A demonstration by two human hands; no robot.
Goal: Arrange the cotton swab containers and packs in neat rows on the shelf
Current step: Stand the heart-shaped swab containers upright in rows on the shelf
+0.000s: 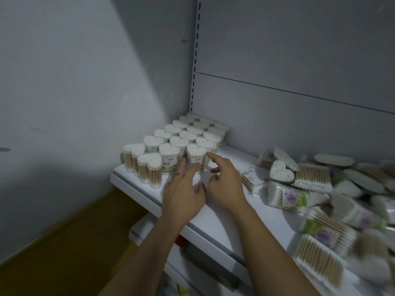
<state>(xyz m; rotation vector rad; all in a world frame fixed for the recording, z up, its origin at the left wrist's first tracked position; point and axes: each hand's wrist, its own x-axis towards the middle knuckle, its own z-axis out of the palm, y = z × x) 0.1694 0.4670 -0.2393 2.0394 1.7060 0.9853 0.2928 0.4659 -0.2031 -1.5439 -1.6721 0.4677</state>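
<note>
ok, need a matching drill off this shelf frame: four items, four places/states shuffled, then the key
Things
1. front-right upright heart container
2. loose heart container
3. small flat pack
4. purple-flower pack

Places/states
A. lies flat in the jumbled pile, flower label up
B. stands in the rows, the right hand has its index finger at its top edge
C. tipped on its side, heart face toward the camera
D. lies between that hand and the pile

Pairs: 1-B, 2-C, 3-D, 4-A
</note>
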